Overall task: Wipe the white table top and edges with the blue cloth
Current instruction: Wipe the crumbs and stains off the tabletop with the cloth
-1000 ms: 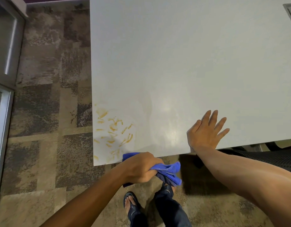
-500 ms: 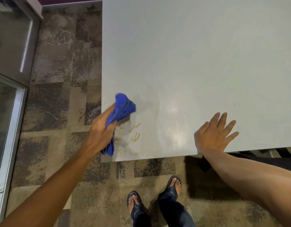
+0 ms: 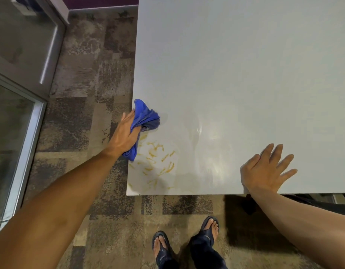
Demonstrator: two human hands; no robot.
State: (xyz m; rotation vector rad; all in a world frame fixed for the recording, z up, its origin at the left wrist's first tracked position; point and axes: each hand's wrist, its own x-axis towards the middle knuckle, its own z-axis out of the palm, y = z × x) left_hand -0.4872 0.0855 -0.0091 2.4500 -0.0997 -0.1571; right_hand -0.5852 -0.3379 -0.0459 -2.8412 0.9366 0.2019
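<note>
Two hands | left hand [image 3: 125, 135] grips blue cloth [image 3: 145, 118], seemingly at table [image 3: 245, 65] edge | right hand [image 3: 265, 169] spread flat

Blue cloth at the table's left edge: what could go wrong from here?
1. The blue cloth is bunched in the left hand, so a pass may smear the yellow-brown streaks rather than lift them.
2. The right hand lies flat on the white table and may leave prints.

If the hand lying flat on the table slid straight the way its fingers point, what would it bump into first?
Nothing, it seems: the right hand points up and right over bare white table, free as far as the picture shows.
</note>
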